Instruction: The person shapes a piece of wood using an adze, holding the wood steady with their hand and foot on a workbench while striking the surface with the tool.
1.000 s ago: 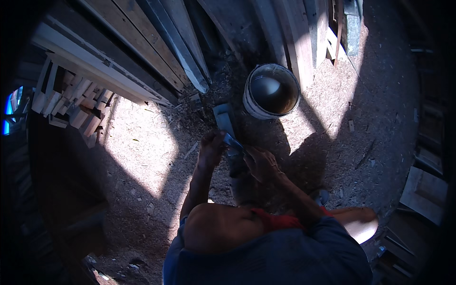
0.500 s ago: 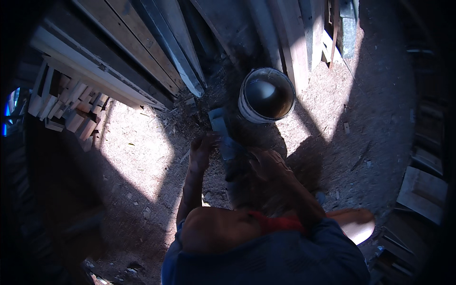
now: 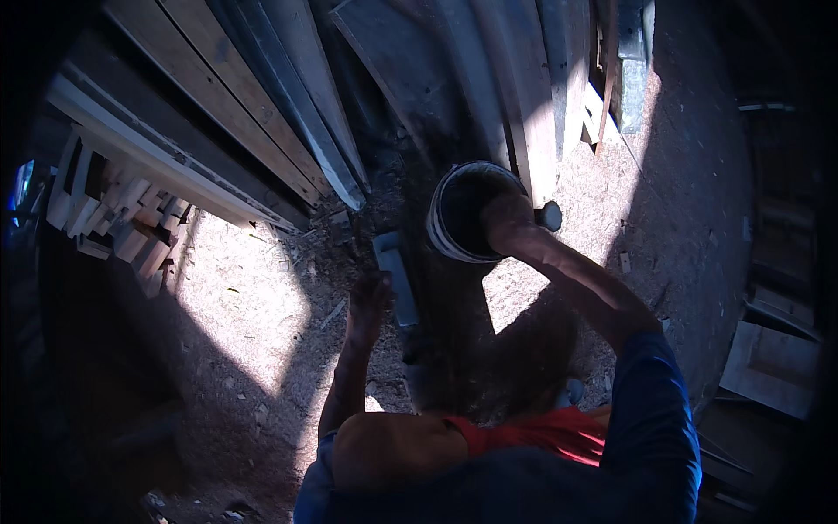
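Note:
My left hand (image 3: 371, 301) is closed beside an oblong grey block (image 3: 393, 262) on a dark support below me; what its fingers hold is too dark to make out. My right hand (image 3: 511, 223) reaches into a pale, grimy bucket (image 3: 445, 196) with a dark interior, its fingers hidden there. A small rounded grey object (image 3: 548, 217) shows at the bucket's right rim, against my hand; I cannot tell whether I hold it.
Long boards (image 3: 236, 96) lean across the back, with upright planks (image 3: 541, 113) behind the bucket. Short offcuts (image 3: 131, 205) are piled at left. Shavings and chips cover the sunlit and shaded ground (image 3: 236, 314). Wooden panels (image 3: 768, 362) lie along the right edge.
My right hand has left the block, where both hands were together on a flat metal piece, and moved up and right into the bucket. My left hand has drawn slightly left and down.

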A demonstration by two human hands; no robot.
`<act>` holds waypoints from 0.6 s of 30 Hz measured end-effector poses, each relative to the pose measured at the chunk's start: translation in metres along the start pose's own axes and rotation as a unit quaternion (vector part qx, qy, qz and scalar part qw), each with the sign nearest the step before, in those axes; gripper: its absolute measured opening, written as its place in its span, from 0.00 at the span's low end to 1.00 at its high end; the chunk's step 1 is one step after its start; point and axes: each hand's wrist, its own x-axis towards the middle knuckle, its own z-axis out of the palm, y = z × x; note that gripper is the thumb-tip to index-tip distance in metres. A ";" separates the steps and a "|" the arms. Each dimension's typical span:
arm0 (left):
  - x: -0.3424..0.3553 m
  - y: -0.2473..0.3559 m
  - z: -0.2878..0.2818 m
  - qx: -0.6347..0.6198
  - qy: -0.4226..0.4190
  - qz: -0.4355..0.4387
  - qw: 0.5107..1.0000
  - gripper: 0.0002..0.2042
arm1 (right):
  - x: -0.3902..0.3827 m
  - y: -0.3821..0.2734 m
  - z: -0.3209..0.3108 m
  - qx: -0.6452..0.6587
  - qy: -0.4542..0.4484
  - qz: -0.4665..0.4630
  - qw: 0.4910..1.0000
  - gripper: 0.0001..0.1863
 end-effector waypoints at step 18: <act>-0.001 0.054 0.040 -0.145 -0.099 -0.026 0.984 0.14 | -0.124 -0.058 0.026 0.710 -0.107 -0.090 0.690 0.13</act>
